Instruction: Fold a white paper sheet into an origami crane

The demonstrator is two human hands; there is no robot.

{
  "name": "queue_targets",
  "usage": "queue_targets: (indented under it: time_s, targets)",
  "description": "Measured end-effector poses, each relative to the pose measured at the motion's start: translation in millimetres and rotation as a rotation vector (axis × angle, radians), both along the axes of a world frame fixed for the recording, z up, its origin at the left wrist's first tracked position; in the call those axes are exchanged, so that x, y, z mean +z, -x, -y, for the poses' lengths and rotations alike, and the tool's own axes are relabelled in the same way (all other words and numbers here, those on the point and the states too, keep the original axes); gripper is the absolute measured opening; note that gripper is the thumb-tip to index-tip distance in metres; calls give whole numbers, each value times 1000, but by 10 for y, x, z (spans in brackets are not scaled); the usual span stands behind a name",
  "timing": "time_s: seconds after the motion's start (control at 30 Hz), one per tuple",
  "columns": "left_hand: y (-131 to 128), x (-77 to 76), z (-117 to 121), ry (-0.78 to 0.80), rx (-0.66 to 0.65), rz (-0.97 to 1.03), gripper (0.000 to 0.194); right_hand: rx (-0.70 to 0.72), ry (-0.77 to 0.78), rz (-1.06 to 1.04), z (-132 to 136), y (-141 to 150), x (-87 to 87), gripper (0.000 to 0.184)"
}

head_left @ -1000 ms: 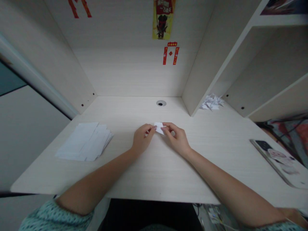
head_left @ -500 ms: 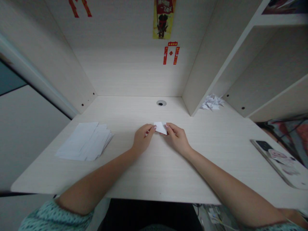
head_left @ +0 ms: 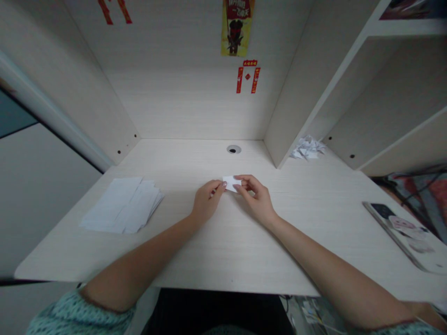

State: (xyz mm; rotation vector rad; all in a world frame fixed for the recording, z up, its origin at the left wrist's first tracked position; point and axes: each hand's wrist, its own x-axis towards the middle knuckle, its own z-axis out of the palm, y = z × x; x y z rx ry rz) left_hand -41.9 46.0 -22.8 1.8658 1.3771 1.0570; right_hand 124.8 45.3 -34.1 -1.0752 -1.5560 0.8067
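A small folded piece of white paper (head_left: 231, 182) lies on the pale wooden desk (head_left: 223, 242), near its middle. My left hand (head_left: 206, 201) is curled, its fingertips pinching the paper's left edge. From the right, my right hand (head_left: 256, 197) pinches the same paper between thumb and fingers. Both hands rest on the desk.
A fanned stack of white paper sheets (head_left: 123, 205) lies at the left. Several small folded white paper pieces (head_left: 308, 148) are piled in the shelf nook at the back right. A phone (head_left: 405, 232) lies at the right edge. A cable hole (head_left: 233, 149) sits behind the hands.
My right fingers have shifted over the top of the paper, and its visible shape has changed a little. My left hand has stayed in place.
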Motion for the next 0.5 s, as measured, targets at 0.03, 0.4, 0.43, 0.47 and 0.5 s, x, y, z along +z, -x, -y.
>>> queue_targets:
  time_s: [0.03, 0.4, 0.43, 0.47, 0.5]
  targets:
    - [0, -1, 0, 1, -2, -2, 34, 1, 7, -19, -7, 2, -6, 27]
    - [-3, -44, -34, 77, 15, 142, 41, 35, -42, -25, -17, 6, -30, 37]
    - [-3, -35, -33, 75, 14, 136, 41, 33, -47, -14, -12, 7, -25, 37]
    - [-4, -24, -29, 71, 14, 129, 41, 29, -52, -6, -8, 7, -21, 36]
    - [-6, -13, -26, 66, 16, 123, 40, 26, -56, 2, -8, 6, -18, 34]
